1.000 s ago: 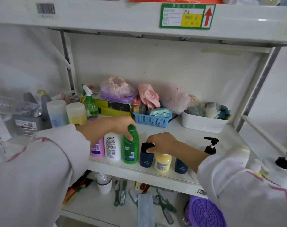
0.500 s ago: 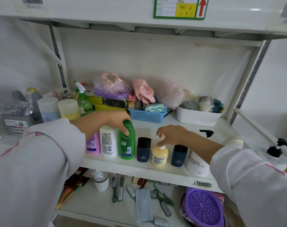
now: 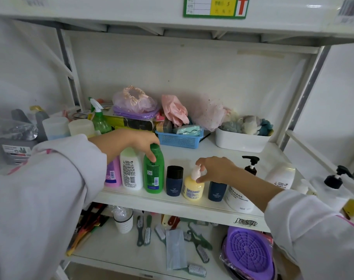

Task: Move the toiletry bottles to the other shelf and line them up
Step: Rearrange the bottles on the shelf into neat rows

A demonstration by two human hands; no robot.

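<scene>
Right hand (image 3: 216,168) now shifted from navy bottle (image 3: 174,180) to yellow pump bottle (image 3: 192,187), fingers pinching its pump; green bottle (image 3: 153,168) at 9 o'clock gripped by left hand (image 3: 139,141); row nearly aligned.

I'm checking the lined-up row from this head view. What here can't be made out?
- Pink bottle: mostly hidden behind the left hand's sleeve.
- Large white lotion bottle: top covered by the right hand's forearm.
- Green bottle: label print too small to read.
- Purple basin: cut off by the bottom edge.
</scene>
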